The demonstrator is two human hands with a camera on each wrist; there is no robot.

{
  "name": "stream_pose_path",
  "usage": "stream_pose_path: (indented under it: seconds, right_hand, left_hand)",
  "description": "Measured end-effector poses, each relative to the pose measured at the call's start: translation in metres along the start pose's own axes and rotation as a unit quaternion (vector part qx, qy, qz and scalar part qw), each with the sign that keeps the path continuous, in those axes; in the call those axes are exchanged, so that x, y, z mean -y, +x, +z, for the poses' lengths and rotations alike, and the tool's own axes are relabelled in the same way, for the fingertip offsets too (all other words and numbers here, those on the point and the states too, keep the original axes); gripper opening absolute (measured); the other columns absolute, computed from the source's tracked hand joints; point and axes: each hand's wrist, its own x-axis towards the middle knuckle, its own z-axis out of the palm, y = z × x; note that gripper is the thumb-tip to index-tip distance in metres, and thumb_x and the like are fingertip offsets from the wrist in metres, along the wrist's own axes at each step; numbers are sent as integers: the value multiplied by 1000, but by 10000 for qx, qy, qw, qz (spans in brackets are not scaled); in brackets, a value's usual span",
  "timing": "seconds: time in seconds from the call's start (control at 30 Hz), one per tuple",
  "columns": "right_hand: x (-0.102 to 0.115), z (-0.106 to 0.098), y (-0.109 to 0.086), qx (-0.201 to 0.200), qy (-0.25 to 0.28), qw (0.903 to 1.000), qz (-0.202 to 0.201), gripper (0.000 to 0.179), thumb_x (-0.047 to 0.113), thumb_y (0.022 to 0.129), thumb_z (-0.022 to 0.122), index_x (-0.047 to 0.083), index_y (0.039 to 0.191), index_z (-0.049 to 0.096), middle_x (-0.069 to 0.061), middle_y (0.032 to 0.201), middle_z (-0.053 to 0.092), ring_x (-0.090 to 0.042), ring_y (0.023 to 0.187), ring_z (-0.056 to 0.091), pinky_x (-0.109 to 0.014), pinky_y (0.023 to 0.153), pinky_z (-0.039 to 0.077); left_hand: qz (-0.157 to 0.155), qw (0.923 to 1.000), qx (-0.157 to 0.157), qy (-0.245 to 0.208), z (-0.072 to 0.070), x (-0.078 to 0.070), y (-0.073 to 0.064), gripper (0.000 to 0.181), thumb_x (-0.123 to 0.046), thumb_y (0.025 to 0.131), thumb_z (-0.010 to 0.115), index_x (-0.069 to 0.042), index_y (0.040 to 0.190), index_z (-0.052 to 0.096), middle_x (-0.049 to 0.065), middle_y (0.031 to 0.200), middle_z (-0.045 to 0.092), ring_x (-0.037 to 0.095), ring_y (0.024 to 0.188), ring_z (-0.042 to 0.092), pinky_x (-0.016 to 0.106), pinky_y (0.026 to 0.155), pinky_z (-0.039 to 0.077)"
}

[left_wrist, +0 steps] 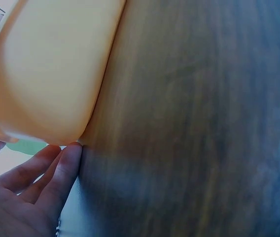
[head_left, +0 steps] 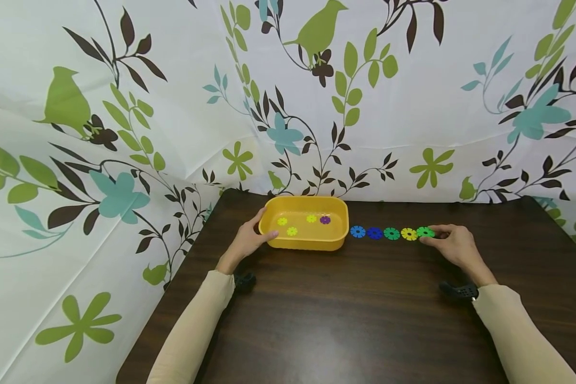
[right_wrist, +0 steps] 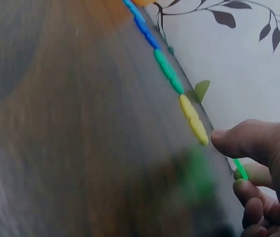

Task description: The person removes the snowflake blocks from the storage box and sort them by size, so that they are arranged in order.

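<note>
Near the back of the dark table [head_left: 317, 298], the left hand [head_left: 247, 237] has hold of a yellow tub [head_left: 307, 243] by its left end, three yellow flowers [head_left: 292, 229] and a purple flower [head_left: 322, 220] inside. Right hand's [head_left: 456, 248] pinching a light green flower [head_left: 421, 231] just beside the yellow end of a flower row [head_left: 386, 233] right of the tub.

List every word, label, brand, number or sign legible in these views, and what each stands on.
None: no lettering or numbers can be read in any view.
The yellow tray and flower-shaped discs show no text.
The patterned cloth bears only birds, leaves and flowers.
Any marking on the black strap is too small to read.
</note>
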Motion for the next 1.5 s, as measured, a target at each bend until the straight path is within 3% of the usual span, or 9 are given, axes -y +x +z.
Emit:
stream_pose_path:
  seconds: [0.23,0.33,0.47,0.57,0.67,1.07,1.33,1.5]
  right_hand:
    - [-6,1,2,54,-150,9999,59,60,34,99,81,-12,136,69,-34,117,72,-38,93,66,-30,66,48]
    - [-6,0,2,125,-142,9997,166,62,36,100,80,-11,138,68,-36,121,71,-43,99,67,-37,69,54]
    - [-3,-2,3,310,-108,9985,435,66,37,100,79,-10,144,64,-41,133,67,-57,117,63,-61,86,59]
    - [-1,-5,3,490,-73,9963,697,69,37,100,78,-9,148,60,-43,147,58,-64,134,51,-74,103,51]
    - [1,-7,3,606,-76,9942,882,70,36,101,77,-8,151,57,-45,156,47,-68,143,39,-79,112,43]
    - [14,-10,5,667,-356,9909,1116,61,28,101,77,-7,148,58,-47,158,41,-68,147,33,-79,117,37]
    - [19,-12,4,855,-16,9828,1635,65,26,103,75,-4,156,51,-45,165,33,-67,153,26,-79,121,33]
    - [20,-12,5,850,155,9798,1805,65,22,103,75,-3,158,50,-44,166,32,-64,153,30,-76,121,36]
  left_hand:
    - [17,10000,-3,-11,-1,1,-2,99,-49,98,79,-26,176,23,13,181,31,42,167,33,70,134,23]
    - [15,10000,-18,-16,-1,1,-1,99,-50,97,80,-26,176,24,13,181,32,42,167,33,70,134,23]
    - [-24,10000,0,3,0,1,-1,100,-53,96,80,-27,176,24,13,181,32,42,166,33,70,135,23]
    - [-58,10000,0,55,0,1,-1,101,-55,96,80,-27,176,25,13,181,32,42,166,34,70,134,24]
    - [-59,9999,4,95,0,1,0,102,-56,96,79,-26,176,24,13,181,31,43,166,34,71,134,24]
    - [-32,10000,38,-28,0,2,1,103,-57,95,80,-25,176,24,9,183,28,40,168,31,68,136,22]
    - [-73,10000,9,-18,2,3,1,99,-50,98,79,-25,176,24,13,181,32,43,166,34,71,134,23]
    - [-15,10000,-9,-61,1,2,1,99,-48,97,80,-25,176,25,12,181,32,42,166,34,70,135,23]
